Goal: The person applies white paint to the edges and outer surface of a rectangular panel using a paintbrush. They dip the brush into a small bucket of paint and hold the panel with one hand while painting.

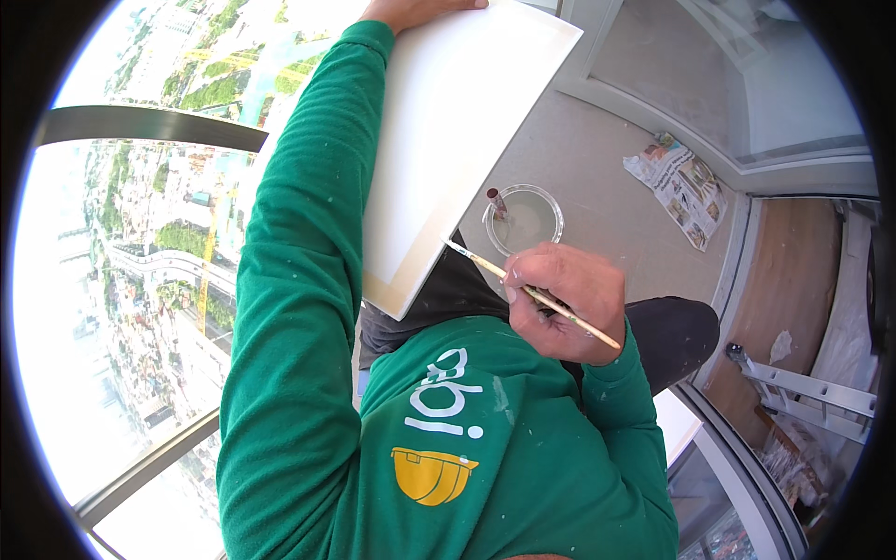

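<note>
A large white panel [457, 112] with a beige strip along its near border slants across in front of me, its lower corner by my lap. At the top of the view, my left hand [420, 11] grips the panel's far edge; part of the hand is cut off. My right hand [569, 299] is closed in a pinch around a thin artist's paintbrush [485, 265] with a pale wooden handle. The whitish bristle tip lies at the panel's right edge, over the beige strip; whether it touches is hard to tell.
On the grey floor, right of the panel, stands a round clear tub [561, 224] holding cloudy liquid and a dark-ended handle [496, 200]. Beyond it lies folded newspaper [686, 189]. A metal ladder [812, 390] is at right. Tall window glass with a dark frame bar [159, 123] runs along the left.
</note>
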Demonstrator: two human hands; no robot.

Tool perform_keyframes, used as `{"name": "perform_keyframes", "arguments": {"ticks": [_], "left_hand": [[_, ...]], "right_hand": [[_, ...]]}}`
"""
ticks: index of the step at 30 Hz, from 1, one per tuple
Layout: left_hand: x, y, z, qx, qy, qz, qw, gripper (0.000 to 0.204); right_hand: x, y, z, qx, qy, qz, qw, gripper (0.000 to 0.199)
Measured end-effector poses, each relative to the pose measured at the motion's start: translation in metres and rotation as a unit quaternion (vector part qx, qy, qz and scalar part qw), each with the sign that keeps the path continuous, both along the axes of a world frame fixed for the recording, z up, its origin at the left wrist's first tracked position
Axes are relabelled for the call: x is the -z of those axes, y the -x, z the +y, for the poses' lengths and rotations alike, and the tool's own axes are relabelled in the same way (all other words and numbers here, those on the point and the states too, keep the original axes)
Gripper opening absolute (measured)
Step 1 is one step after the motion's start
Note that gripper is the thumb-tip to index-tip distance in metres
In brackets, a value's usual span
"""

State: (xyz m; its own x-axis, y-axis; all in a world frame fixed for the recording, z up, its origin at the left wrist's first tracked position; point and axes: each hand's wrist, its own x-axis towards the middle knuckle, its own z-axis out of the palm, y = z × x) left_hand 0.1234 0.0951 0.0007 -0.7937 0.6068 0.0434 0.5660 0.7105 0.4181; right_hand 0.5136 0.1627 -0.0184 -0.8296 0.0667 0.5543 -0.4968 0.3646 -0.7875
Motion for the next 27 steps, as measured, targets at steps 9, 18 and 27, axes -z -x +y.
{"name": "perform_keyframes", "arguments": {"ticks": [9,18,27], "left_hand": [[-0.002,-0.004,0.002,0.001,-0.001,0.008,1.000,0.066],[-0.001,-0.004,0.005,-0.021,0.012,-0.028,0.999,0.069],[0.003,0.001,0.005,0.004,-0.001,-0.010,1.000,0.068]], "right_hand": [[-0.006,-0.008,-0.010,-0.065,0.040,-0.030,0.997,0.027],[-0.005,-0.006,0.002,0.052,-0.035,-0.013,0.998,0.025],[-0.009,-0.010,-0.010,-0.055,0.022,-0.023,0.998,0.028]]}}
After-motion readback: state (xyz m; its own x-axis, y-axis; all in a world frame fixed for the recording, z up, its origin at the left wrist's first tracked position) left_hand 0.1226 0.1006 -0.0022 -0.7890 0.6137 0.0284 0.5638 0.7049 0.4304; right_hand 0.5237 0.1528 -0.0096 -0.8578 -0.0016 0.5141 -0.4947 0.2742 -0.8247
